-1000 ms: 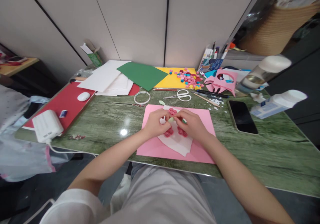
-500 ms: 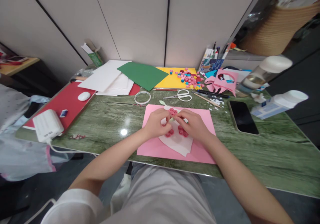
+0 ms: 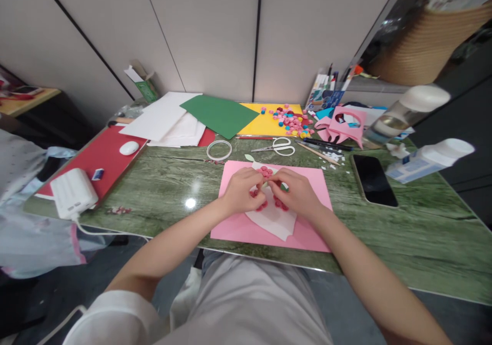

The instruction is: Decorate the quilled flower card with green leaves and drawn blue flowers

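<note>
A pink sheet lies in front of me, and on it a white paper cut-out bears clusters of pink-red paper coils. Over the cut-out, my left hand is closed, thumb and forefinger pinched. My right hand comes in from the other side with its fingertips also pinched, nearly meeting the left. Whatever sits between the fingertips is too small and hidden to name. A small pale green leaf rests just beyond the sheet's far edge.
Behind the sheet lie scissors, a tape roll and yellow paper with many coloured coils. A phone and bottles stand right. Left are a power bank and red sheet; a person sits beyond.
Both hands stay over the cut-out. The left fingers have shifted slightly, with the pinch now nearer the right fingertips. Everything else is where it was.
</note>
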The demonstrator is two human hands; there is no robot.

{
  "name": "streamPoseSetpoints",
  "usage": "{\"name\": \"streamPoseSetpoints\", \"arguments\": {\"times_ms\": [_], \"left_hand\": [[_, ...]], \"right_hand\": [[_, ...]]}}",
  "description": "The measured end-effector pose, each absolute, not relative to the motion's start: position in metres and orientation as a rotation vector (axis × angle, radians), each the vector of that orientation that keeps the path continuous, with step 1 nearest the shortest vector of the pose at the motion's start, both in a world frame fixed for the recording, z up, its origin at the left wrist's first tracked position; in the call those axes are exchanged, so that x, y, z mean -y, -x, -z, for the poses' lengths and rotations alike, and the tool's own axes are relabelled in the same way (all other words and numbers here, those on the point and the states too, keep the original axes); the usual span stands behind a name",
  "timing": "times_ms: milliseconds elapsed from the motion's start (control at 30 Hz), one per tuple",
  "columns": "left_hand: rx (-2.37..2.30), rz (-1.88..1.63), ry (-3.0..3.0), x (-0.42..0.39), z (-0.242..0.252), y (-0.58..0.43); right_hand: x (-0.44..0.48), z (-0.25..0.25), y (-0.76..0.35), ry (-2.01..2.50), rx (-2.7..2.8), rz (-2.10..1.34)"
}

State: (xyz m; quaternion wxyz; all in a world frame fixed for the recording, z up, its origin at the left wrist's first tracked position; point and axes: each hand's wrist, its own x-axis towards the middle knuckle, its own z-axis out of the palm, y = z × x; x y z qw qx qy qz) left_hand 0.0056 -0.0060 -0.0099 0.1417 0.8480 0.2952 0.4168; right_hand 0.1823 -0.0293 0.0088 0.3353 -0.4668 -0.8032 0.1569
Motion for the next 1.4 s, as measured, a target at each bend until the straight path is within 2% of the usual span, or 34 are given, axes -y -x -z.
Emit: {"name": "streamPoseSetpoints", "arguments": {"times_ms": [933,1400], "left_hand": [[-0.863,-1.168,-2.383,0.005,0.011,-0.005],[-0.973,-1.074,-2.072,0.007,-0.003,-0.005]], "right_hand": [[0.029,-0.008,-0.184,1.216,2.091,-0.391],[0.028,-0.005,-0.187,1.209,2.144,-0.327]]}}
